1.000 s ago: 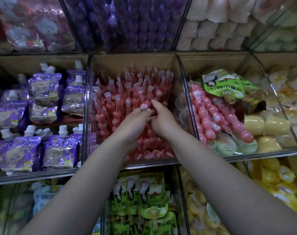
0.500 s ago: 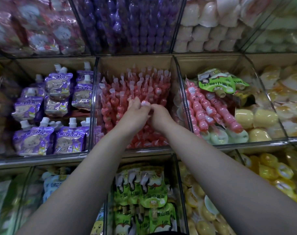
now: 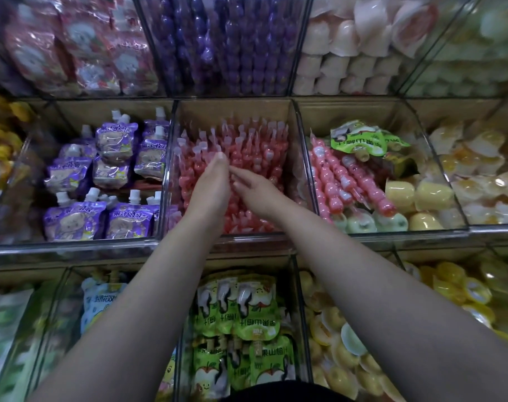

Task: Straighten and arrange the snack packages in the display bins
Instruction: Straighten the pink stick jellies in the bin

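Note:
Rows of pink beaded jelly sticks (image 3: 258,149) fill the middle clear bin (image 3: 171,175). My left hand (image 3: 210,184) lies flat on them with straight fingers, its tips near the white caps. My right hand (image 3: 255,190) is beside it, fingers stretched out toward the left hand, over the same sticks. Neither hand grips anything that I can see. In the bin to the right, a few pink sticks (image 3: 342,181) lie slanted over yellow and green jelly cups, with a green pouch (image 3: 360,137) on top.
Purple spout pouches (image 3: 113,158) fill the left bin. Green apple pouches (image 3: 241,314) sit in the lower bin under my arms. Yellow cups (image 3: 478,169) are at far right. The upper shelf holds purple sticks (image 3: 229,44) and pale cups (image 3: 348,42).
Both hands were pinching together at a stick's white cap; now the fingers have straightened and the hands have drawn slightly apart. The camera has shifted a little left and down.

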### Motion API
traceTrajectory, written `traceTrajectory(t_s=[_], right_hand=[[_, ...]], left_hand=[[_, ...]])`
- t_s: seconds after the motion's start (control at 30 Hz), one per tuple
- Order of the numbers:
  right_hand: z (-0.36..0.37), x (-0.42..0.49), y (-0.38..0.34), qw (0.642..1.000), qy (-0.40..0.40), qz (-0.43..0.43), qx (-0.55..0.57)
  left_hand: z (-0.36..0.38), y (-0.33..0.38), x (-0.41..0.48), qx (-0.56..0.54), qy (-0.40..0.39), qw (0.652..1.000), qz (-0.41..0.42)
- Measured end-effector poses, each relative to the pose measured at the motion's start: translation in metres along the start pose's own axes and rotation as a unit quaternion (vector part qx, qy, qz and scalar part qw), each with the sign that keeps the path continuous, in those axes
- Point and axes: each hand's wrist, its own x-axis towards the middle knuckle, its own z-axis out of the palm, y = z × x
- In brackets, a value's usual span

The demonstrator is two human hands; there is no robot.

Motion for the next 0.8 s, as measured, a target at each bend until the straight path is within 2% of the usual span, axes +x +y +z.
traceTrajectory(t_s=[0.17, 0.33, 0.43, 0.63, 0.8], right_hand=[[-0.024, -0.027, -0.01, 0.987, 0.098, -0.021, 0.127], [-0.044, -0.054, -0.009, 0.959, 0.138, -0.037, 0.246], [-0.054, -0.066, -0.004, 0.952, 0.162, -0.04, 0.255], [-0.08, -0.084, 0.008, 0.944, 0.245, -0.04, 0.217], [-0.095, -0.093, 0.017, 0.951, 0.229, -0.004, 0.209]], left_hand=[[0.015, 0.006, -0.011, -0.067, -0.035, 0.997, 0.029], [0.049, 0.014, -0.031, -0.112, -0.122, 0.985, 0.037], [0.067, 0.015, -0.038, -0.111, -0.147, 0.981, 0.055], [0.096, 0.009, -0.044, -0.053, -0.148, 0.985, 0.071], [0.119, 0.003, -0.05, -0.048, -0.177, 0.982, 0.037]])
